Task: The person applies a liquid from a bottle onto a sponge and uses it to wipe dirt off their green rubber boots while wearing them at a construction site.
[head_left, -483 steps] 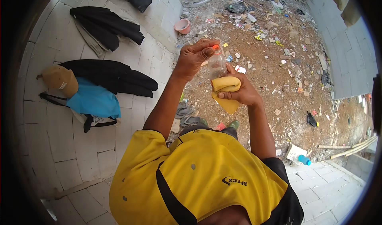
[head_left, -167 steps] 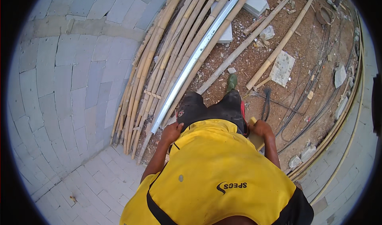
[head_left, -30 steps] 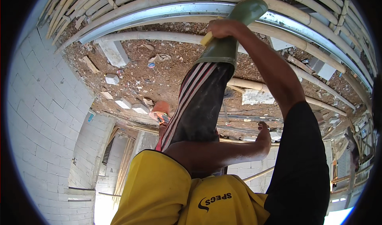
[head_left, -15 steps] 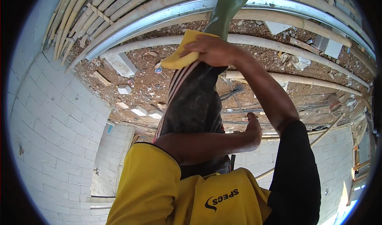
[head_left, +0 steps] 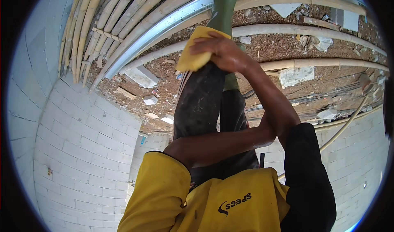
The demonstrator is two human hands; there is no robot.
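A flat yellow sponge (head_left: pixel 189 58) lies against my raised knee, in black trousers (head_left: pixel 197 100) with pale side stripes. My right hand (head_left: pixel 219 51) presses on it from above, thumb side unclear and fingers blurred over its face. Beyond the knee rises a green rubber boot (head_left: pixel 223 10); part of a second green boot shows lower down. My left forearm crosses my body to the right. Where it passes behind my right forearm, only the wrist end of my left hand (head_left: pixel 269 129) shows; its fingers are hidden.
Long bamboo poles (head_left: pixel 111 24) and a metal channel (head_left: pixel 164 26) lie across the far side. Rubble and pale block pieces (head_left: pixel 141 76) litter the brown soil (head_left: pixel 262 47). A grey block wall (head_left: pixel 82 150) stands at left, with thin dark rods (head_left: pixel 303 98) at right.
My left hand has slipped behind my right forearm. The sponge and right hand have shifted slightly right on the knee, and the view has turned a little.
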